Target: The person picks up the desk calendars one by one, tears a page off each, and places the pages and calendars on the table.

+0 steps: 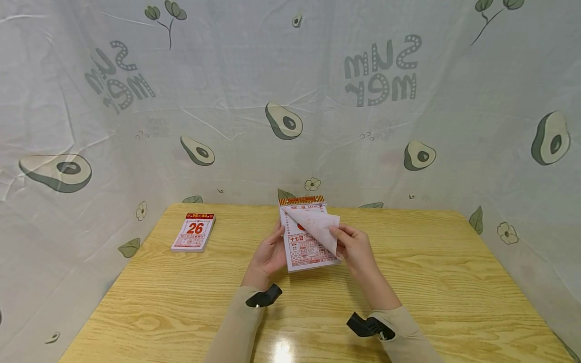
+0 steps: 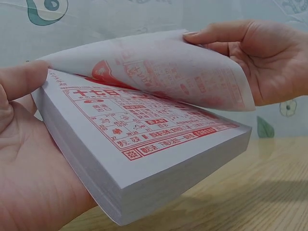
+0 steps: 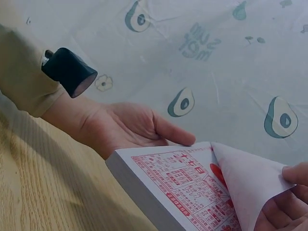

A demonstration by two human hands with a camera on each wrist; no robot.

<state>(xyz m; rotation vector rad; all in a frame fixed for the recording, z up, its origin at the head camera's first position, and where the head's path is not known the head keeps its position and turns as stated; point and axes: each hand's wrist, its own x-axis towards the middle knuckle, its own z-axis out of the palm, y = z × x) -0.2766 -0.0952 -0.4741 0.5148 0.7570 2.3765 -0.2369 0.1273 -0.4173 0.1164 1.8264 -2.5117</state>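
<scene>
A thick tear-off calendar pad (image 1: 305,247) printed in red lies on the wooden table (image 1: 181,302) between both hands. My left hand (image 1: 269,254) holds the pad's left edge, thumb on top (image 2: 21,79) and palm against the side (image 3: 125,127). My right hand (image 1: 356,247) pinches the lower corner of the top sheet (image 1: 320,227) and has it lifted and curled up toward the binding (image 2: 159,67). The page beneath (image 3: 185,185) shows red print.
A second, smaller calendar pad (image 1: 193,232) showing a red 26 lies at the table's far left. A white cloth with avocado prints (image 1: 283,121) hangs close behind and on both sides. Bare wood lies to the right (image 1: 454,267).
</scene>
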